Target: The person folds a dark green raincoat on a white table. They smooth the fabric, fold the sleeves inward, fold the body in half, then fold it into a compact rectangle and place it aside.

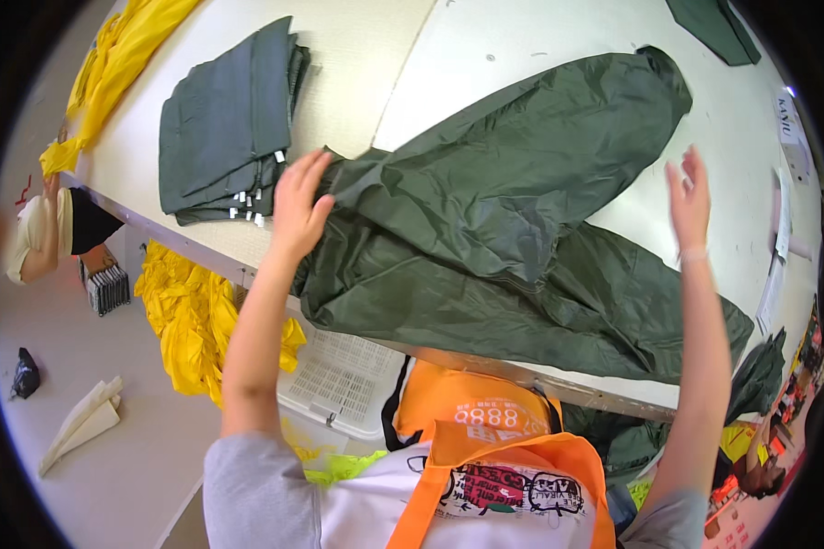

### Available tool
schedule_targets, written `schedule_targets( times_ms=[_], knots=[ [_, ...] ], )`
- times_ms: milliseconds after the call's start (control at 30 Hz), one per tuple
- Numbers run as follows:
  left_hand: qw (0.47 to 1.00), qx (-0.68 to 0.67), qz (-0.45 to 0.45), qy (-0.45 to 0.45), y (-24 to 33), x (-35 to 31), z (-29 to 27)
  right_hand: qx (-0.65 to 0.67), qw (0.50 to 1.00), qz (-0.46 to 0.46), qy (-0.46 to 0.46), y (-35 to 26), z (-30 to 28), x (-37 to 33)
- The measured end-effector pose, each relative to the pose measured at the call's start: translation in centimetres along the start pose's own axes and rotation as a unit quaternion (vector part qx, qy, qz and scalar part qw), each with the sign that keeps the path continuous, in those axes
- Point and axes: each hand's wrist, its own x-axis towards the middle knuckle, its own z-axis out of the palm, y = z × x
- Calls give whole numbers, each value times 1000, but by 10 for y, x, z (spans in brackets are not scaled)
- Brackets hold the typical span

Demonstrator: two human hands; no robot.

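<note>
Dark green rain trousers [485,210] lie spread and creased across the white worktable, waist end at the left and the two legs reaching right. On the waist end rests my left hand [299,203], its fingers stretched out and the thumb apart. My right hand [689,197] is raised to the right of the upper leg, fingers apart, slightly blurred and holding nothing. Just left of my left hand sits a stack of folded dark green garments [224,128] with small white tags showing along its lower edge.
Yellow fabric [124,69] hangs over the table's far left edge, and more yellow cloth [188,316] is heaped below. A white plastic basket [339,375] stands under the near edge. Another green piece [716,27] lies at the far right. A person's arm [41,229] shows at left.
</note>
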Motion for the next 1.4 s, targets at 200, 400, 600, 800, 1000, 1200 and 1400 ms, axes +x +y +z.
schedule_targets(
  times_ms=[200, 400, 600, 800, 1000, 1200, 1400],
  knots=[
    [977, 43, 109, -177, 31, -56, -48, -84, 947, -186, -248, -60, -13, -211],
    [944, 184, 156, -224, 23, -79, -20, -202, 939, -106, -258, -24, 32, -261],
    [940, 240, -73, -234, 46, -55, -10, -214, 930, -116, -275, -17, 24, -263],
    [992, 31, 49, -110, 38, -25, -37, -69, 967, -180, -166, -45, 0, -167],
    [996, 32, 21, -82, 23, 29, 14, -170, 936, -304, -53, -68, 77, 0],
    [990, 127, 20, -58, 19, 26, 39, -404, 896, -185, 26, 7, 88, 137],
    [986, 153, 9, -66, 30, 39, 42, -418, 906, -2, -65, 55, 25, 210]
  ],
)
